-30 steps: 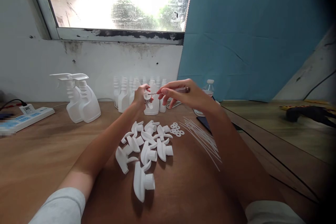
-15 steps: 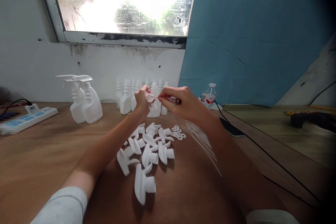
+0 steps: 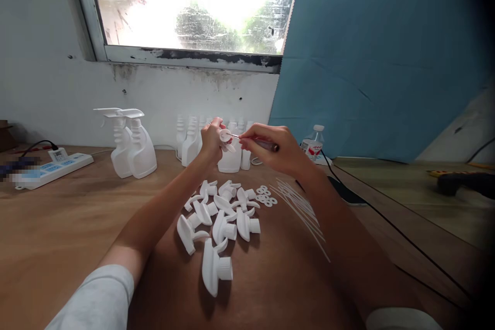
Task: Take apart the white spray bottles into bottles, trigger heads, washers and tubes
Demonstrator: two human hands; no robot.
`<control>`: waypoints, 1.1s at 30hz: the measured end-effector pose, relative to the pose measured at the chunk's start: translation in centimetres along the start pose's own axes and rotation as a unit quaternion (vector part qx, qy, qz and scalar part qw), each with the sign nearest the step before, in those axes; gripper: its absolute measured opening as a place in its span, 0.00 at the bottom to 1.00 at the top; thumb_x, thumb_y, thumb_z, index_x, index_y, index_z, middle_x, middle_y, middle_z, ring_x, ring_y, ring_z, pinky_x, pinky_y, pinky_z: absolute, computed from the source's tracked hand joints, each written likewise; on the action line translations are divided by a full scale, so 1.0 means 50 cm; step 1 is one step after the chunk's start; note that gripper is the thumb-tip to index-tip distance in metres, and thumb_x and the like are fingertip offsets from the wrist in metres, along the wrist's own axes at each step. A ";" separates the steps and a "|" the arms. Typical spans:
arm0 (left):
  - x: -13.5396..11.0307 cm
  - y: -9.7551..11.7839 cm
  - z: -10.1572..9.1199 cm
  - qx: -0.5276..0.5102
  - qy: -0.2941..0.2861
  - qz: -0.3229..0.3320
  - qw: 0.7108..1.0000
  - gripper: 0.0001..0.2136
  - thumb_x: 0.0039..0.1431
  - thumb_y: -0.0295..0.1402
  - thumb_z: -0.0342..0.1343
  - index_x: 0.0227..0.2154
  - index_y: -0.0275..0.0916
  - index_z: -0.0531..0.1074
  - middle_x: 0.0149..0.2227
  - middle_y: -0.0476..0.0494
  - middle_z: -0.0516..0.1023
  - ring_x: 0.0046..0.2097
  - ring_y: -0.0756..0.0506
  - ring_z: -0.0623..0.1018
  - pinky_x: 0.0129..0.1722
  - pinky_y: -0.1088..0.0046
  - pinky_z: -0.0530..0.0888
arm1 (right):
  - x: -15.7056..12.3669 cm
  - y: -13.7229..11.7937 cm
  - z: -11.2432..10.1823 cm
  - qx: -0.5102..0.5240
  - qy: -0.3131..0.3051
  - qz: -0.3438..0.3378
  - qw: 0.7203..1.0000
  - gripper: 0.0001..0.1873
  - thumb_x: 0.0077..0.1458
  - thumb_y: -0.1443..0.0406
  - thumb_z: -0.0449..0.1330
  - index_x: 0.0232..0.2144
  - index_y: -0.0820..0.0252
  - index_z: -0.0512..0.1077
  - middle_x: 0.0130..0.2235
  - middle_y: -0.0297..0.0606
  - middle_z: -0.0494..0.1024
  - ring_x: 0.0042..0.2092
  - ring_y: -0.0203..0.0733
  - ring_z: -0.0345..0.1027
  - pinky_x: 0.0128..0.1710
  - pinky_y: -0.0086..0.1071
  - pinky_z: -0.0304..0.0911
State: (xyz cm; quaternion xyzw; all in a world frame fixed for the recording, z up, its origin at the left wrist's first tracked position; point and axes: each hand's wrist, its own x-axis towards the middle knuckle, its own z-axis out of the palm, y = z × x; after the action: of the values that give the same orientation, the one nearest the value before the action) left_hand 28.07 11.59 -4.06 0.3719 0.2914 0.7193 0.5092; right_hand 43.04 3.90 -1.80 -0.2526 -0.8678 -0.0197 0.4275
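Note:
My left hand [image 3: 212, 140] is closed around a white trigger spray head [image 3: 225, 136], its round collar facing right. In my right hand [image 3: 266, 147] is a thin screwdriver-like tool [image 3: 273, 147] with a dark handle, its slim metal shaft pointing left into or against the collar opening; the exact contact is too small to tell. Below the hands, several white trigger spray heads [image 3: 217, 268] lie in a loose group on the wooden table [image 3: 278, 278]. Beside them are small white rings [image 3: 266, 198] and a bunch of thin white tubes [image 3: 299, 206].
Two white spray bottles [image 3: 142, 152] with heads stand at the left. Several headless bottles [image 3: 191, 144] line the wall behind my hands. A power strip [image 3: 54, 170] lies far left. A clear labelled bottle [image 3: 313, 142], a phone [image 3: 348, 193] and a black cable [image 3: 406, 242] are at the right.
The whole view has shifted slightly, so the table things appear further right. Both hands keep their holds, with the tool still at the spray head's collar.

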 end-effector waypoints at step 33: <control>0.026 0.028 -0.031 0.172 -0.194 -0.097 0.961 0.13 0.49 0.38 0.60 0.22 0.37 0.63 0.16 0.52 0.64 0.16 0.50 0.69 0.17 0.74 0.68 | -0.002 0.028 -0.029 0.229 -0.049 0.067 0.970 0.09 0.59 0.62 0.57 0.33 0.62 0.73 0.32 0.37 0.75 0.35 0.37 0.71 0.37 0.32 0.69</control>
State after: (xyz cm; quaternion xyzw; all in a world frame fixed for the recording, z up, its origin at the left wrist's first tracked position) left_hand 25.77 12.33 -3.48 0.5563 0.3413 0.5195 0.5515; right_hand 44.80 4.69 -1.21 -0.2062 -0.8501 0.2205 0.4316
